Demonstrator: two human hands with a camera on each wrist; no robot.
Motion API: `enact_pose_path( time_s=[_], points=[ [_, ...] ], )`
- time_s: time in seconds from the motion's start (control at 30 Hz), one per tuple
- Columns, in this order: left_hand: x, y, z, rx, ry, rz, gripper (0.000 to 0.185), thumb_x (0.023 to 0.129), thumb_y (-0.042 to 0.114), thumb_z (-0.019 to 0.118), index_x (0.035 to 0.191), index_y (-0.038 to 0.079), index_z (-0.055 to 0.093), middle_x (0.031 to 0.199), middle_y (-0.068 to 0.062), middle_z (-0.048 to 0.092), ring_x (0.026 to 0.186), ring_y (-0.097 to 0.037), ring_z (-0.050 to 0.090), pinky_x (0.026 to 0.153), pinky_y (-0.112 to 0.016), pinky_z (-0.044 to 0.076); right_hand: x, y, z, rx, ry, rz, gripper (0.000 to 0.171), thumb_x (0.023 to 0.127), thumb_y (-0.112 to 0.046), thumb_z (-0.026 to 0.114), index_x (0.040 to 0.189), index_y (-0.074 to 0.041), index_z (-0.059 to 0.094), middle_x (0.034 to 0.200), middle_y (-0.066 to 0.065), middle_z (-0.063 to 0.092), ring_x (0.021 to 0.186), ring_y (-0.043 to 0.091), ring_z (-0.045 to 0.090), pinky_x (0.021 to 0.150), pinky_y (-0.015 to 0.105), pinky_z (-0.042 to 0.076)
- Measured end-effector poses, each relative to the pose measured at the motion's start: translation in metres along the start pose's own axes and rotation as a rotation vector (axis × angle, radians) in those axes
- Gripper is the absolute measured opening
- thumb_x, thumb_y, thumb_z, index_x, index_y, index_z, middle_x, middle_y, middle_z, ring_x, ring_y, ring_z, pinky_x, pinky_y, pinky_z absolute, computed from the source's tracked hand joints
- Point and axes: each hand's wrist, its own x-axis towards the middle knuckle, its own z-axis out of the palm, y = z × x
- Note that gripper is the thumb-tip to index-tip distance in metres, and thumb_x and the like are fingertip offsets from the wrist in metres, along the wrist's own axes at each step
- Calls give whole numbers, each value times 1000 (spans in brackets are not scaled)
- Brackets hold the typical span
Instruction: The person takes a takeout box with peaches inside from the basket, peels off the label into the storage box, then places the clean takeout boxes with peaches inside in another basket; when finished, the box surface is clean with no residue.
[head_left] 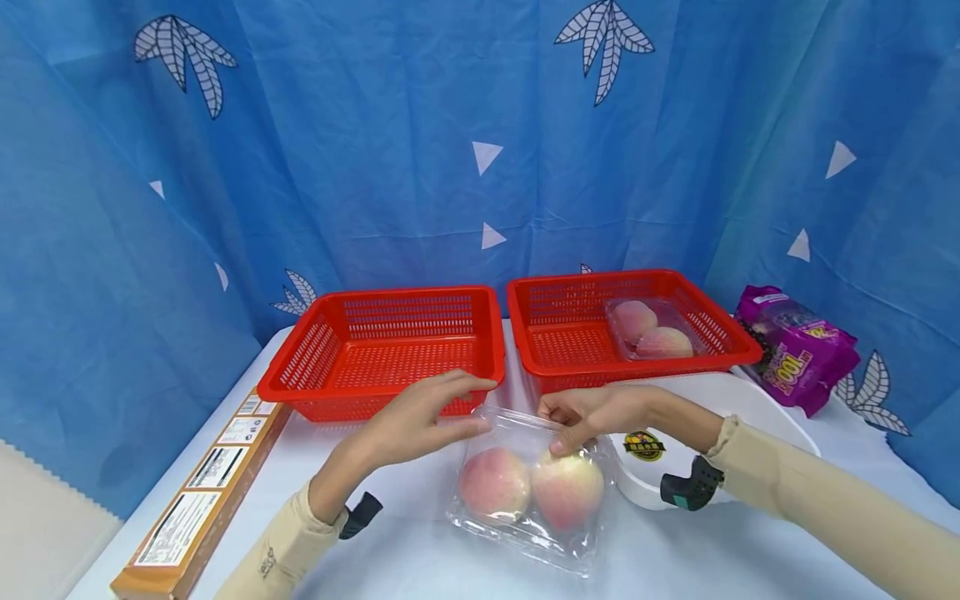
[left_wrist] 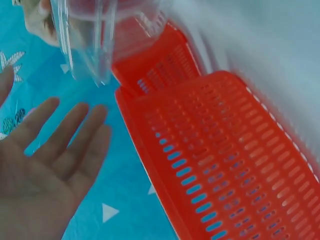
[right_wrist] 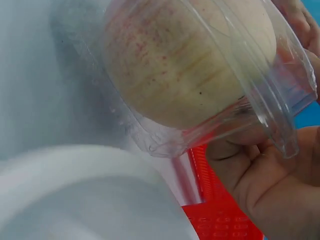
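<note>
My right hand (head_left: pixel 592 412) pinches the far edge of a clear plastic clamshell of two peaches (head_left: pixel 528 487), which sits on the white bench (head_left: pixel 420 550) just in front of the two red baskets (head_left: pixel 397 350). My left hand (head_left: pixel 420 421) hovers beside it, fingers straight, holding nothing.

The purple bag (head_left: pixel 797 350) right of the red baskets shows yellow letters that look like "OOL". The long brown box (head_left: pixel 201 492) has white labels, too small to read.
</note>
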Motion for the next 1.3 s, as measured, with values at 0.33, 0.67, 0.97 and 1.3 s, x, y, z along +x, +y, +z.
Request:
enact_pose_path(
  time_s=[0.33, 0.67, 0.97, 1.3],
  points=[
    [29, -18, 9, 55, 227, -25, 52, 92, 43, 61, 138, 21, 51, 141, 3, 48, 130, -18, 43, 99, -52, 44, -33, 0, 2, 30, 97, -68, 38, 85, -29, 68, 103, -6, 44, 80, 3, 52, 75, 13, 53, 61, 23, 44],
    [71, -28, 21, 142, 208, -132, 61, 94, 47, 55, 143, 13, 45, 149, -5, 41, 138, -29, 35, 111, -53, 28, -59, -6, -6, 40, 135, -277, 28, 89, -16, 62, 99, -1, 40, 81, 10, 46, 79, 17, 52, 62, 28, 47],
    [95, -28, 40, 242, 115, -96, 65, 90, 36, 64, 146, 16, 41, 150, -7, 41, 138, -35, 34, 110, -56, 29, -67, -14, -28, 95, 170, -304, 21, 92, -9, 57, 104, -3, 42, 85, 8, 52, 81, 17, 55, 66, 28, 52],
    [98, -25, 52, 204, 192, -123, 64, 86, 37, 68, 143, 23, 44, 137, -1, 54, 127, -24, 46, 104, -47, 39, -73, -22, -77, 261, 200, -359, 12, 96, -3, 47, 107, -9, 45, 96, 6, 60, 87, 17, 60, 68, 28, 56]
  ],
)
